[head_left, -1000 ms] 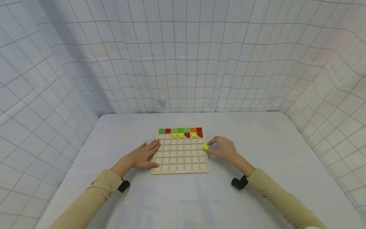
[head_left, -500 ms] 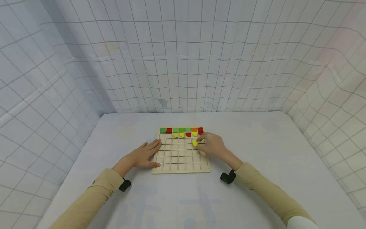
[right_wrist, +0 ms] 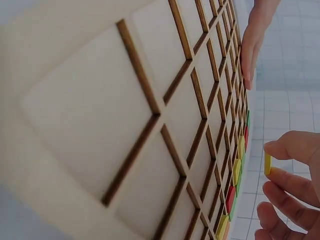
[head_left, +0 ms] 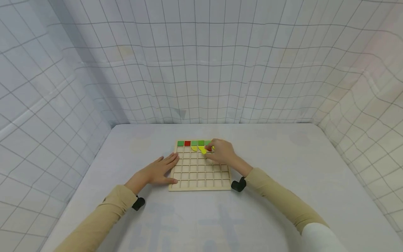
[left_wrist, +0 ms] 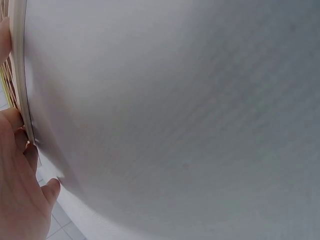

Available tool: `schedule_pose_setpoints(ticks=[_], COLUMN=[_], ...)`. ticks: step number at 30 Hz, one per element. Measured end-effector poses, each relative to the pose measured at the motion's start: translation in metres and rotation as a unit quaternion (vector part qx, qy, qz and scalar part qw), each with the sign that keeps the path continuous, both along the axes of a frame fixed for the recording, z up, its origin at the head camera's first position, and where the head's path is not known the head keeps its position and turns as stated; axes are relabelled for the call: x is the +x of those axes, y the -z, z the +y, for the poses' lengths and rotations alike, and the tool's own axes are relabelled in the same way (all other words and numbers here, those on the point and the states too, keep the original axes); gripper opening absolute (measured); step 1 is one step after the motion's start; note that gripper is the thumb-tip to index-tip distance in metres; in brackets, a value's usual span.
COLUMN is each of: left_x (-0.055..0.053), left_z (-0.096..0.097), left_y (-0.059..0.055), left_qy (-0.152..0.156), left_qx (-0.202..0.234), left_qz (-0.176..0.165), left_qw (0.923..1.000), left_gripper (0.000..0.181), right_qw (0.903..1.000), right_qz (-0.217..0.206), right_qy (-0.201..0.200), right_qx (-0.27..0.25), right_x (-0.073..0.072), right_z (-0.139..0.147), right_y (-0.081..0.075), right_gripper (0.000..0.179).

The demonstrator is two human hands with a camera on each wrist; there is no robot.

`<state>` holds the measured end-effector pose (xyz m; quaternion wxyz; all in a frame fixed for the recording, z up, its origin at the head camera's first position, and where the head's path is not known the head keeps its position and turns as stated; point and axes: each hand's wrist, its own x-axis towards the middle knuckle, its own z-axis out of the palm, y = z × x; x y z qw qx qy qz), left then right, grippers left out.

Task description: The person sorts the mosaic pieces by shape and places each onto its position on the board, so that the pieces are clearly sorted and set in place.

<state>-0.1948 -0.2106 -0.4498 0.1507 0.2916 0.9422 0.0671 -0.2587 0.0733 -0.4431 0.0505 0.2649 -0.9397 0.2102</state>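
Observation:
A wooden grid board (head_left: 192,183) lies on the table, its far row filled with coloured squares such as a red square (head_left: 187,143). Below that row sit yellow and red quarter-round pieces, among them a yellow quarter-round piece (head_left: 194,148). Thumb and index finger of my right hand (head_left: 223,152) pinch another small yellow piece (right_wrist: 267,164) above the board's upper middle; its exact outline is unclear. That hand covers the far right squares. My left hand (head_left: 158,171) rests with spread fingers on the board's left edge, and in the left wrist view its fingers touch the rim.
A white-covered table (head_left: 283,157) extends around the board. Gridded white curtains (head_left: 195,63) stand behind it and at both sides. A black wrist camera (head_left: 238,184) hangs below the right wrist, another black wrist camera (head_left: 138,203) below the left.
From beside the board's right edge, my right hand has moved left and away over the grid, carrying the yellow piece. The left hand has stayed in place.

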Motion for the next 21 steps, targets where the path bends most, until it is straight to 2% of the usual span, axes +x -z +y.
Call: schedule_pose_setpoints(ticks=[10, 21], left_x=[0.000, -0.002], left_z=[-0.001, -0.003], left_y=[0.002, 0.006], left_qy=[-0.007, -0.007], left_qx=[-0.003, 0.001], left_qz=[-0.003, -0.004], left_qw=[1.0000, 1.0000], left_gripper=[0.097, 0.099], right_qw=[0.9992, 0.9980], right_qz=[0.012, -0.023], right_qy=[-0.026, -0.012], right_qx=[0.029, 0.058], right_x=[-0.016, -0.026], right_z=[-0.030, -0.057], right_y=[-0.001, 0.000], right_gripper=[0.024, 0.027])
